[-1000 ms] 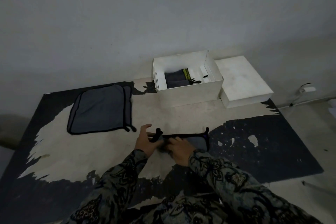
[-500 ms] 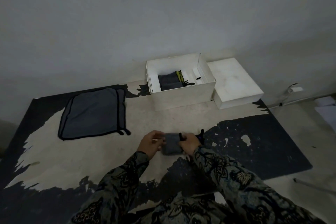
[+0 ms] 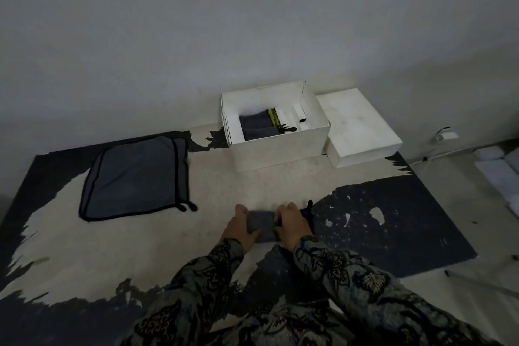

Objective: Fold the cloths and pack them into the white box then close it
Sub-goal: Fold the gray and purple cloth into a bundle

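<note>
Nearest the camera, two forearms in dark floral-patterned sleeves reach forward over a worn black-and-cream floor mat [image 3: 393, 219]. The left hand [image 3: 238, 229] and the right hand [image 3: 290, 226] each grip one side of a small grey cloth folded into a compact bundle [image 3: 261, 225], fingers curled over its edges and pressing it between them, low over the mat. A black hanging loop sticks out past the right hand.

The bundle looks soft, light and floppy, so it would likely spring open unless held across the folded edges from both sides.

Further off to the left, a larger grey cloth with black piping [image 3: 134, 177] lies flat on the mat, not folded small yet.

Beyond the hands, the open white cardboard box [image 3: 278, 149] sits near the wall, with a folded grey cloth carrying a yellow label [image 3: 258, 126] already inside. Just beside the box on its right lies the flat white lid [image 3: 359, 132].
</note>
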